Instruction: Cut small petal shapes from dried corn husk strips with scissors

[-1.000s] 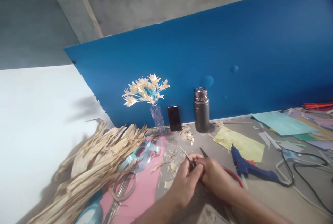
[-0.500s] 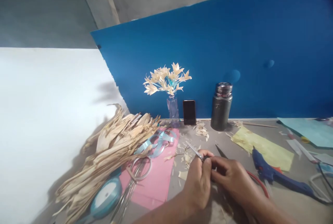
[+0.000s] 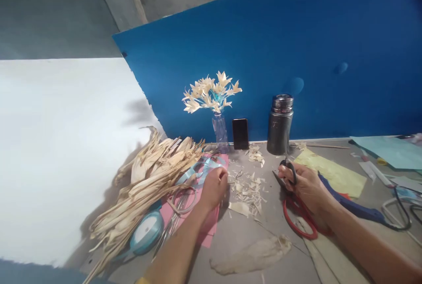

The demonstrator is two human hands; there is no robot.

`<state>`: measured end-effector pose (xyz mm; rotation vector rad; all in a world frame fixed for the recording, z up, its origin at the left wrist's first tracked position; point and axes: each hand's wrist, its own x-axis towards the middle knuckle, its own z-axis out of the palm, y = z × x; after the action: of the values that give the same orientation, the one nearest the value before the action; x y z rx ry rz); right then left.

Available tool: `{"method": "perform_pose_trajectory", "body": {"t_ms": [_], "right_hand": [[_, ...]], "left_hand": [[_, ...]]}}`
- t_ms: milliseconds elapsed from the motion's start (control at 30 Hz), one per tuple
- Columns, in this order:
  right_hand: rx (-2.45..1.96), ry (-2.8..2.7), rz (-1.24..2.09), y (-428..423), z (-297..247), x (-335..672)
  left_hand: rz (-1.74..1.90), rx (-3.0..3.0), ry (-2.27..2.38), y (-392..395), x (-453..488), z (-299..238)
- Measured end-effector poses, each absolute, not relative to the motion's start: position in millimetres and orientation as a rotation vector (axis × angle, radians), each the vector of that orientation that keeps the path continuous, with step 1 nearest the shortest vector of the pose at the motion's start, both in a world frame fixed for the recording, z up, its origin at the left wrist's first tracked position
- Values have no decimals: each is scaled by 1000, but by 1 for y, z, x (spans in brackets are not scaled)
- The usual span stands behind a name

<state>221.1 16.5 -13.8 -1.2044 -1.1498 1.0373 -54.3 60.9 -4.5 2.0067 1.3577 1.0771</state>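
Observation:
My left hand (image 3: 214,187) hovers over the edge of a pink paper sheet (image 3: 209,229), knuckles up and fingers curled down; what they hold is hidden. It is beside a light blue ribbon (image 3: 198,170) and steel scissors (image 3: 180,205). My right hand (image 3: 303,185) is closed round a small pair of scissors with dark loops (image 3: 290,170). It rests over red-handled scissors (image 3: 298,222) lying on the grey table. Cut husk scraps (image 3: 247,187) lie between the hands.
A pile of dried husks (image 3: 151,178) and a ribbon spool (image 3: 145,231) lie left. At the blue board stand a vase of husk flowers (image 3: 214,95), a phone (image 3: 240,133) and a steel flask (image 3: 279,125). A blue glue gun (image 3: 358,208) and yellow paper (image 3: 336,176) lie right; a husk piece (image 3: 253,257) lies in front.
My hands were together on a small metal tool; now they have parted. The left hand moved left to the pink paper, the right moved right with the small scissors.

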Motion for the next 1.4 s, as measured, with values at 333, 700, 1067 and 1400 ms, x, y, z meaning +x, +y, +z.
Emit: {"method": "perform_pose_trajectory", "body": {"t_ms": [333, 700, 1067, 1400], "right_hand": [[-1274, -1226, 1066, 18, -19, 223], [-1285, -1322, 1131, 17, -21, 216], [-1355, -1526, 972, 1, -20, 187], [-1421, -1574, 869, 6, -11, 200]], "left_hand": [[880, 2202, 1282, 59, -42, -35], [997, 1695, 1188, 47, -25, -27], [1038, 1524, 1140, 34, -16, -14], [527, 1832, 1120, 41, -54, -6]]}}
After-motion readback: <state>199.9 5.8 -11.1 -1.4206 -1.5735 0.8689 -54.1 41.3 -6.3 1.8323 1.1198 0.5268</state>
